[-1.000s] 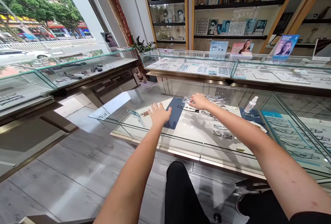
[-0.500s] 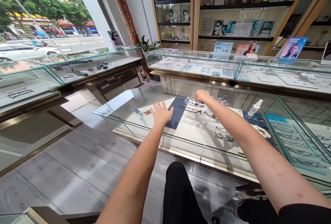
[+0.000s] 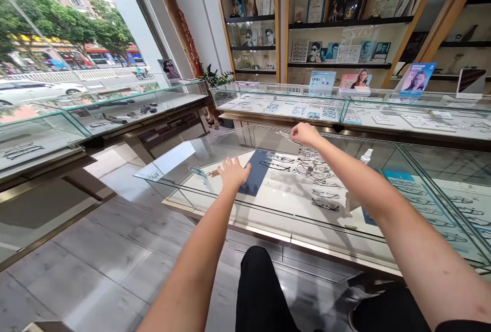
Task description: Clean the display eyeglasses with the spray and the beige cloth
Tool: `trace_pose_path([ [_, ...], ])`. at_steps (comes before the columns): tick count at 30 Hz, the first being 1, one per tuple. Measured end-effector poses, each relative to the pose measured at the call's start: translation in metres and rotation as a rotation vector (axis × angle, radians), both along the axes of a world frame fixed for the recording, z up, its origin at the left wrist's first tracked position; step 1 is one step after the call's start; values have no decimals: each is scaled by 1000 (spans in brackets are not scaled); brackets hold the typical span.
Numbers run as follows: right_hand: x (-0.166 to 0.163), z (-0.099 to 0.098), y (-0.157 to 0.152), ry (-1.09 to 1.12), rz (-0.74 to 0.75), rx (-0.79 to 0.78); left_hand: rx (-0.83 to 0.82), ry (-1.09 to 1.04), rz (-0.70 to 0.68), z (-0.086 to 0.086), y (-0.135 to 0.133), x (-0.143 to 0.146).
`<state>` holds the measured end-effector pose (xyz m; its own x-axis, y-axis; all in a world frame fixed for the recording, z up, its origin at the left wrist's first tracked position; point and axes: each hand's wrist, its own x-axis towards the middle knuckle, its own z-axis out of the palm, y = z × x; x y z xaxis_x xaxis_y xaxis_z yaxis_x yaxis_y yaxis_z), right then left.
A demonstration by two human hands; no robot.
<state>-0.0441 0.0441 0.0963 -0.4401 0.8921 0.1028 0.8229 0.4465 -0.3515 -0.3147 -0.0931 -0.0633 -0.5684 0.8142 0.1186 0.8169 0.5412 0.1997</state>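
Note:
My left hand (image 3: 233, 174) has its fingers spread over the glass top of the near display counter (image 3: 245, 214), close to a dark blue panel (image 3: 253, 174). To its left are a round, teal-rimmed object (image 3: 197, 171) and a small brown item (image 3: 214, 173). Farther back, my right hand (image 3: 306, 134) is closed in a pinch on a pair of eyeglasses (image 3: 284, 134), whose thin frame sticks out to the left. Rows of eyeglasses (image 3: 276, 165) show below it, partly covered by my right forearm. A dark round-lensed pair (image 3: 325, 204) lies nearest me.
A white spray bottle (image 3: 367, 156) stands beyond my right forearm. Glass display cases (image 3: 284, 104) run along the back, and another case (image 3: 126, 109) stands by the window. A potted plant (image 3: 218, 77) fills the corner. My knee (image 3: 258, 270) is below the counter's front edge.
My right hand has risen slightly, lifting the eyeglasses off the row. The left hand stays spread in place. The camera view has tilted up and turned a little right.

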Motion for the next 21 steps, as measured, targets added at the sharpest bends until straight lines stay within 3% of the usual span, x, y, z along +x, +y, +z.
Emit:
trace_pose_path([
  [4,70,9,-20,173,38,-28,17,0,1,1,2,-1],
  [9,147,-1,-43,600,170,-78,81,-6,8,-2,8,-11],
  [14,203,-22,-61,760,218,110,423,9,64,8,6,-14],
  [17,220,-33,-64,802,168,216,771,103,2,35,14,19],
  [21,222,-50,-61,802,45,358,868,106,-284,86,41,121],
])
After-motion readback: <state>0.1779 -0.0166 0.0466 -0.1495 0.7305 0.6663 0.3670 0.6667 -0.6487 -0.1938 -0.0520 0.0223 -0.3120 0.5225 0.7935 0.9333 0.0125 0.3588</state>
